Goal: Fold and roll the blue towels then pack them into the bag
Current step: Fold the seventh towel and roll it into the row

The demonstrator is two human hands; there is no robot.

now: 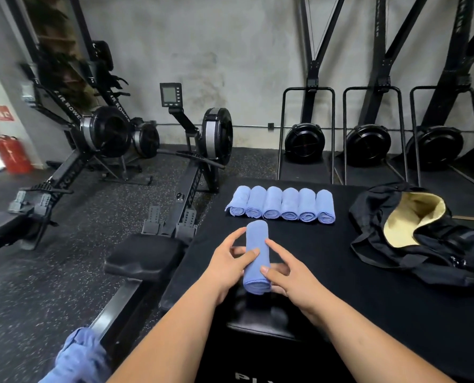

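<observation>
Left hand point(224, 261) is gripping the rolled towel point(256, 244) from its left side, thumb lying on top, fingers curling round it. Right hand point(291, 275) is clamping the same roll from the right, thumb on top, index finger stretching along the side.

Around, left to right:
- Red fire extinguisher point(12, 157) is standing at the far left by the wall.
- Loose blue cloth point(78, 357) is hanging at the bottom left over a rower rail; it is blurred, probably unrolled towels.
- Rowing machines point(216, 134) are sitting on the floor left of the platform.
- Row of six rolled towels point(281, 204) is lying beyond the hands, rolls side by side and touching.
- Ski machines point(304, 139) are standing upright along the back wall.
- Black bag point(437, 250) is lying open at the right with pale yellow lining showing, well apart from the row.

Black padded platform point(354, 313) is carrying the row and the bag. Speckled rubber floor point(92, 217) is running up to a grey concrete wall point(230, 51).

Rolled towel is sitting between both hands, long axis pointing away from the person. Its far end is lying near the left part of the row, not touching it.
</observation>
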